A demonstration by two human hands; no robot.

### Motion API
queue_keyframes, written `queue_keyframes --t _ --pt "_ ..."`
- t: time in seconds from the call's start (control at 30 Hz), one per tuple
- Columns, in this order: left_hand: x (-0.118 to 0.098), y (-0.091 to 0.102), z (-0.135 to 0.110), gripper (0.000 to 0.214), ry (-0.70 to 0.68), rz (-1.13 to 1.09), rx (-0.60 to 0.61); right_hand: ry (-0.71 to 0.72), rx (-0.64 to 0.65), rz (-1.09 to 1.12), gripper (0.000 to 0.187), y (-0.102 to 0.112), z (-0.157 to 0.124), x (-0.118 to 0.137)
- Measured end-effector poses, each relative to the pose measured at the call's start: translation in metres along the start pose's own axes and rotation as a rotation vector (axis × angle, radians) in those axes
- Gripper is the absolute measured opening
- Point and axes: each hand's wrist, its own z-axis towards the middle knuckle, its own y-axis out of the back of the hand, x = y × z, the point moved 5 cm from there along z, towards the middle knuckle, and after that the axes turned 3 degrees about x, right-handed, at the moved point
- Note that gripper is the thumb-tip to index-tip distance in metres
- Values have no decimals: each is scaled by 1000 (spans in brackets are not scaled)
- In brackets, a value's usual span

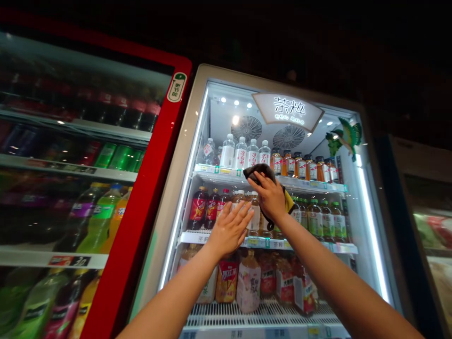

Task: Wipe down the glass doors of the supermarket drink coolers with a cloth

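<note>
two bare forearms (173, 299) reach up: left hand (229, 230) with fingers fanned out, right hand (272, 197) gripping a black-and-yellow cloth (260, 170) before a lit fridge (189, 127). at left, a red fridge (141, 221) bears a sticker (177, 88), 更节能. farther in, bottles (242, 156) read 凉白开 below a sign (289, 110) reading 茶粹.

Vertical light strips (373, 226) and a glowing sign (287, 110) brightly light the white-framed drinks fridge (185, 136); darkness surrounds it. Glare spots dot its top. Motion blur smears the dimmer red-framed fridge (141, 216) at left and the cabinet (409, 160) at far right.
</note>
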Motion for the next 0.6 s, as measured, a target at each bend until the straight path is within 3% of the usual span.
queue_keyframes --t 0.1,0.2,0.3,0.43,0.53,0.6 --pt "-15 -6 15 58 22 -14 -23 -188 -57 -21 60 9 -6 -40" --pt "-27 -12 20 59 36 -27 -38 -332 -106 -29 61 12 -40 -57" --pt "-38 -19 25 61 37 -41 -44 -209 -31 -13 65 8 -60 -46" --pt "-54 -29 39 62 90 -57 -31 -53 62 14 63 9 -46 -51" --pt "-67 -35 46 67 159 -78 -5 -193 4 9 62 16 -46 -82" --pt "-73 -38 47 70 196 -89 -2 -355 -66 -7 62 18 -66 -96"
